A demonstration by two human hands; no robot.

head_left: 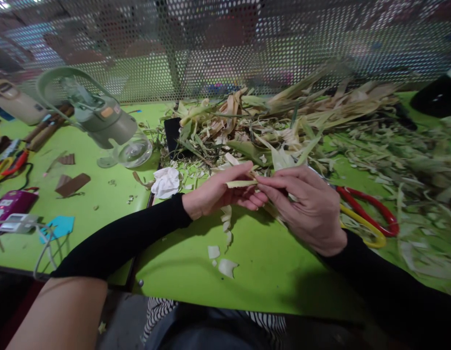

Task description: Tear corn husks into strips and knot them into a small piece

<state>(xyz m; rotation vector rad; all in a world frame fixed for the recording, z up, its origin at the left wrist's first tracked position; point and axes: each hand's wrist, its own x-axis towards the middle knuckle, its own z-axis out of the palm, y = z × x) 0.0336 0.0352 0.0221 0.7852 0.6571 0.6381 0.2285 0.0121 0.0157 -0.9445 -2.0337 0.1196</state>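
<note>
My right hand pinches one end of a narrow pale-green strip of corn husk between thumb and fingertips. The strip's free end reaches left across my left hand, which is cupped with its thumb raised and its fingers loosely apart. Whether the left fingers touch the strip I cannot tell. Just behind both hands stands a pale piece of husk. Below the left hand, small husk scraps lie on the green table. Scissors with red and yellow handles rest beside my right hand, their blades hidden.
Behind the hands is a heap of dry corn husks, with a dark phone-like slab at its left. A crumpled tissue and a green-lidded bottle stand left. Perforated metal mesh borders the back.
</note>
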